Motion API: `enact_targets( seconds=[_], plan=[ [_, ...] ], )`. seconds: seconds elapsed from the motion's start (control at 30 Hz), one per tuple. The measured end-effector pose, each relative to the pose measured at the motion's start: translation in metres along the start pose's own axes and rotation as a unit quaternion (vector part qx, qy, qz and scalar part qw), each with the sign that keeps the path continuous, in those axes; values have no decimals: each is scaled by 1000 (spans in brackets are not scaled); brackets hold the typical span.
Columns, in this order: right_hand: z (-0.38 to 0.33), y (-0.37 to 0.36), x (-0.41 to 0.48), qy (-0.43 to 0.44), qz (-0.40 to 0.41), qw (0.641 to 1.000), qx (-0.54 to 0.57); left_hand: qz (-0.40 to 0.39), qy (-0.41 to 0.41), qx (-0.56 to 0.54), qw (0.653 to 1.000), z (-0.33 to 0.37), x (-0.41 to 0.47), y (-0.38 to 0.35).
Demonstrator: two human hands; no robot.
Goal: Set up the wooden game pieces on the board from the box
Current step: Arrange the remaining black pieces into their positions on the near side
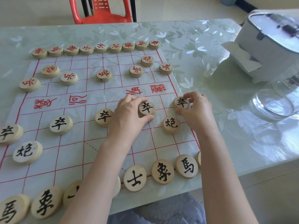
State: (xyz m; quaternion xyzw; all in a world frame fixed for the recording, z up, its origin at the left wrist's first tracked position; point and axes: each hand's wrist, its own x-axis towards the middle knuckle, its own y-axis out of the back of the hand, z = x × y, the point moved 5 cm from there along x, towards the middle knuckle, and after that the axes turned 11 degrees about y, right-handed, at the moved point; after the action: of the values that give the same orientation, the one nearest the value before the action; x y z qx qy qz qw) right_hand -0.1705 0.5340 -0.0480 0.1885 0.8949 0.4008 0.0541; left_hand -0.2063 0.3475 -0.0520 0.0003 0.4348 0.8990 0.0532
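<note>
Board [72, 151] holds five black soldiers [60, 124]; hands [127, 113] [197, 113] pinch two.

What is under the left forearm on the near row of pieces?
A wooden disc peeks out left of the forearm, showing part of a black mark; a sliver of another disc shows on the right. Their full characters and anything between them are covered.

Bright soft daylight, glare on the glossy table cover [252, 139] and glass vessel [273, 104] right of the right hand [197, 113], faint shadow under the left hand [127, 115], soldier pieces [146, 108] in both hands sharp, cooker [271, 38] beyond the right hand smeared, wide-angle bending at frame edges.
</note>
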Motion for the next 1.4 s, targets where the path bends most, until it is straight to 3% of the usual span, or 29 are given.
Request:
enact_targets(
  seconds=[1.03, 1.17, 1.4],
  plan=[
    [1, 0, -2, 2, -8, 1000, -12, -23, -3, -2, 1000, -1, -1, 1],
    [-8, 21, -12, 36, 23, 999, -14, -24, -3, -2, 1000, -2, 0, 1],
    [-22, 14, -44, 26, -112, 993, 39, -22, -3, -3, 1000, -3, -1, 2]
  ],
)
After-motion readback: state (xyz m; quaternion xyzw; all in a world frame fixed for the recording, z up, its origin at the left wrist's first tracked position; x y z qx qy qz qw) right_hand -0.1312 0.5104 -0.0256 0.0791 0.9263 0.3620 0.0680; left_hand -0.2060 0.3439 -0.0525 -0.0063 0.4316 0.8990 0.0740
